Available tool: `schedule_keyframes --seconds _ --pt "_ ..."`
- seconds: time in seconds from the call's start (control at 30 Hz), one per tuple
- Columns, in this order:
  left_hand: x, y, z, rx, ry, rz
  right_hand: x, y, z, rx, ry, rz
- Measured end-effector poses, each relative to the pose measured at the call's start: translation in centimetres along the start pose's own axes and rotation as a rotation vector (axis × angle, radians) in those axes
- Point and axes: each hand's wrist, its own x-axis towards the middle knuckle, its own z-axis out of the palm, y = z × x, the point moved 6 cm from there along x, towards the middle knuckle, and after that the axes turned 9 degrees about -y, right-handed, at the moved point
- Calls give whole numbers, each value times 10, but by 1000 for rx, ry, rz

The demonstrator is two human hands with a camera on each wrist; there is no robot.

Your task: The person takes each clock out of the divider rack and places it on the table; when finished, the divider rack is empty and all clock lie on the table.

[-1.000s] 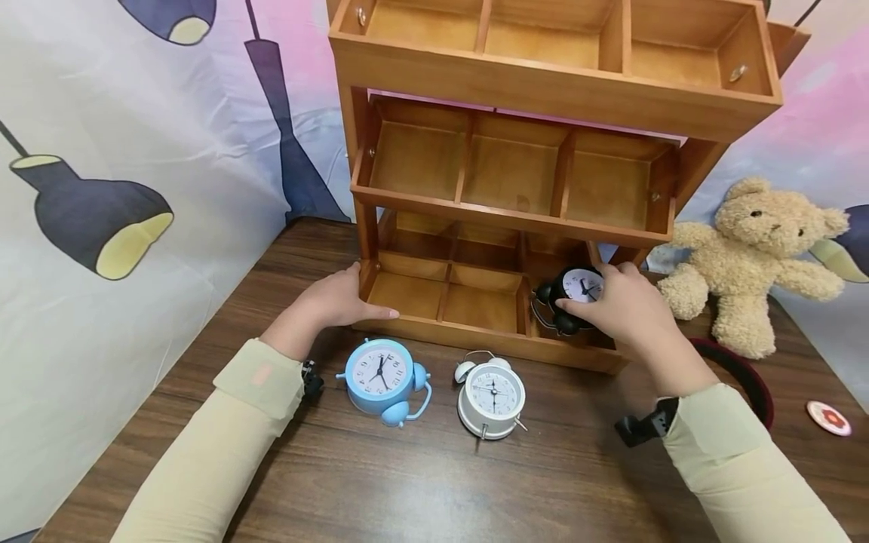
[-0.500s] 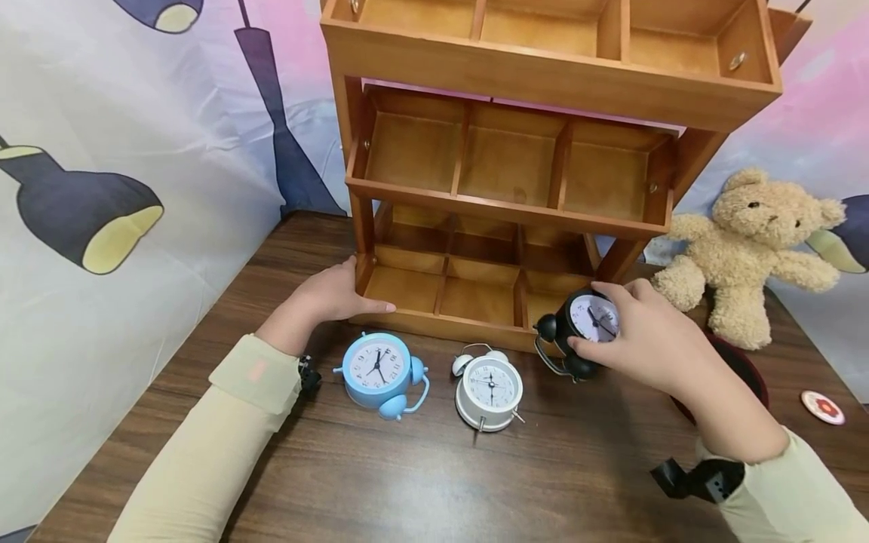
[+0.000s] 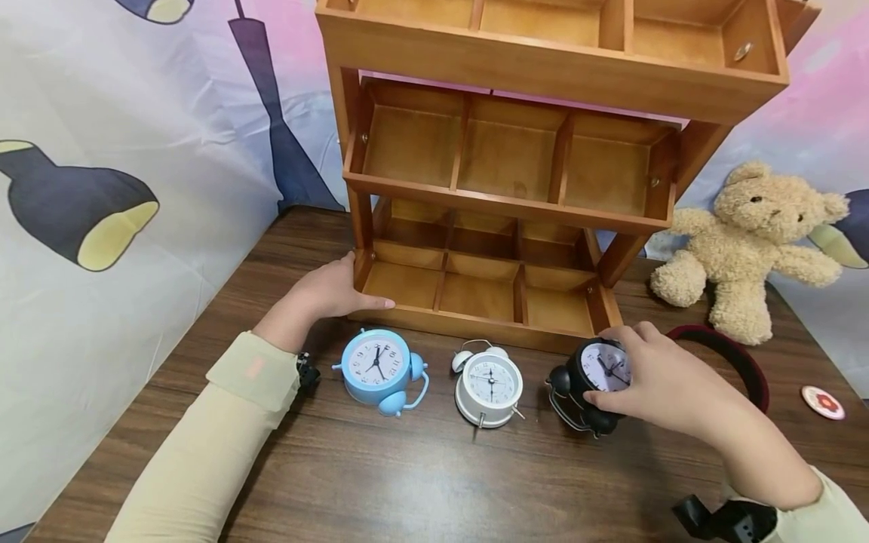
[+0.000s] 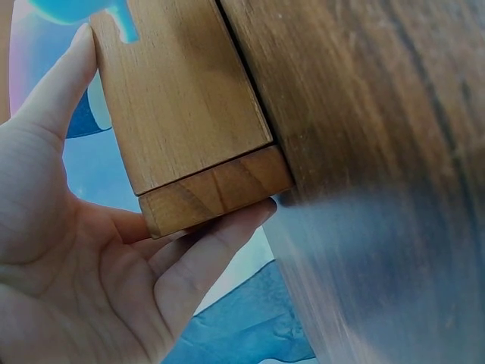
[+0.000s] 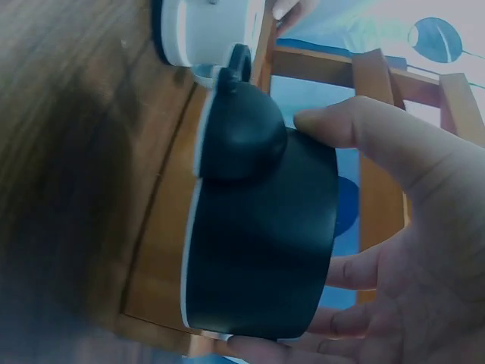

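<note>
In the head view my right hand [image 3: 668,377] holds a black twin-bell alarm clock [image 3: 606,367] by its sides, in front of the shelf's right end. The right wrist view shows thumb and fingers round the body of this black clock [image 5: 258,250]. My left hand [image 3: 326,290] grips the lower left corner of a wooden tiered shelf [image 3: 468,324], thumb along the front board. Its fingers press the end of that board [image 4: 182,98] in the left wrist view. Between the hands, a light blue alarm clock [image 3: 376,366] and a white alarm clock [image 3: 490,385] lie face up on the table.
The shelf's upper tiers [image 3: 509,200] lean over the bottom one, each divided into three compartments. At the right a teddy bear [image 3: 747,249] sits by a dark red ring-shaped band [image 3: 729,347]. A round flower badge [image 3: 823,403] lies near the table's right edge.
My right hand has lifted the black clock out of the bottom right compartment and brought it forward over the table. The left hand has kept its hold on the shelf corner.
</note>
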Motion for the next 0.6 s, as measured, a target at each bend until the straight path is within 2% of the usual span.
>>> schedule_keyframes --seconds 0.27,0.6 --pt "-1 2 -1 -13 2 12 6 1 20 6 -52 7" --pt "-2 2 -1 -17 6 10 11 6 29 25 -40 9"
